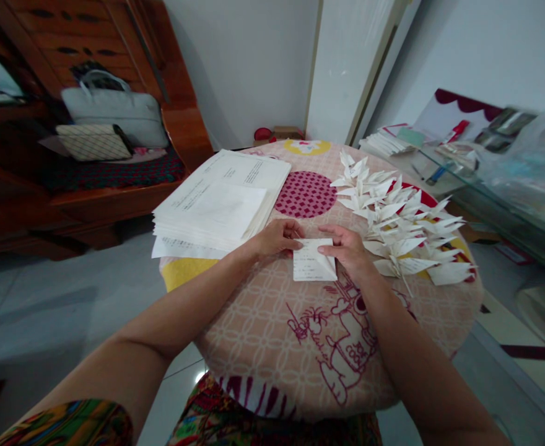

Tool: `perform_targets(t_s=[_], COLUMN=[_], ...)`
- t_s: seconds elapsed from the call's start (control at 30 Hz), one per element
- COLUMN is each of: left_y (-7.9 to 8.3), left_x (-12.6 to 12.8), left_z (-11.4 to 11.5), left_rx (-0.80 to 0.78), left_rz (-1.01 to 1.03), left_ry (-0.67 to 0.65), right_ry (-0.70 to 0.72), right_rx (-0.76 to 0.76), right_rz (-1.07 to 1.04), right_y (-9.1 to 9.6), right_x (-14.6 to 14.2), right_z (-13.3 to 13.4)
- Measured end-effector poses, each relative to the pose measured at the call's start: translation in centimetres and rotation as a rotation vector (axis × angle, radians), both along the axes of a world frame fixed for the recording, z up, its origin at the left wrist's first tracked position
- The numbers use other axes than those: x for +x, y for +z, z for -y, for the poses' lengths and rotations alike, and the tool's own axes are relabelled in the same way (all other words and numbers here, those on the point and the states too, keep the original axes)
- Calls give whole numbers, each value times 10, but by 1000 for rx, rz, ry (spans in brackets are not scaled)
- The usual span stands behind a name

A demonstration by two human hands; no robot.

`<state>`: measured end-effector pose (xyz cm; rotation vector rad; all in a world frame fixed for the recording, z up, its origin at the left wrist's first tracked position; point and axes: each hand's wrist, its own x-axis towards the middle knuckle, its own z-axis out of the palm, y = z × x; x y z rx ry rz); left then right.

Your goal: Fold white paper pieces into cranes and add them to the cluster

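tabletop [263, 334]: left hand [277, 238], right hand [347, 248] pin squarish folded paper [310, 265] flat.

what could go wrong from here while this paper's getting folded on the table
1. The right hand, on the folded paper, works close beside the folded cranes; a stray sweep of that wrist may crush or scatter them.
2. The stack of sheets seems to overhang the table edge by the left hand; a nudge might slide it off.

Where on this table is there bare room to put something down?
Widest free patch: the cloth between the folded sheet and the near edge. A smaller one: the dotted circle between the paper stack and the paper cranes. The right side is crowded with cranes.
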<state>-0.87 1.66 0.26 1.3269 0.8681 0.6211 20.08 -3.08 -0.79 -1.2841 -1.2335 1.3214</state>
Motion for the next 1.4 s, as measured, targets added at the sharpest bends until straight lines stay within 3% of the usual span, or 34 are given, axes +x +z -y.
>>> perform_targets(t_s=[0.1,0.2,0.37,0.5,0.63,0.73,0.97,1.13,1.4], left_y=[-4,-5,2,3,2,1,-2,-3,-3], left_x=[-1,-2,-4,-7,-16,-25,-30,-30,-27], left_z=[-1,-1,5,11,15,18,21,20,22], left_rx=[47,172,713,964,1005,1026,1056,1059,1061], left_rz=[-83,-212,-561,-506,-377,-311,-266,-267,-210], left_ry=[14,27,51,-86,-311,-416,-480,-513,-457], right_ry=[-14,-33,37,175,350,400,444,526,524], right_rx=[97,213,573,711,655,627,527,533,527], right_rz=[138,428,855,1027,951,817,744,808,865], right_y=[-4,-4,2,7,6,4,12,12,15], right_x=[0,-4,-13,-15,-11,-6,0,-1,-7], right_z=[-4,-7,-1,10,15,14,19,20,20])
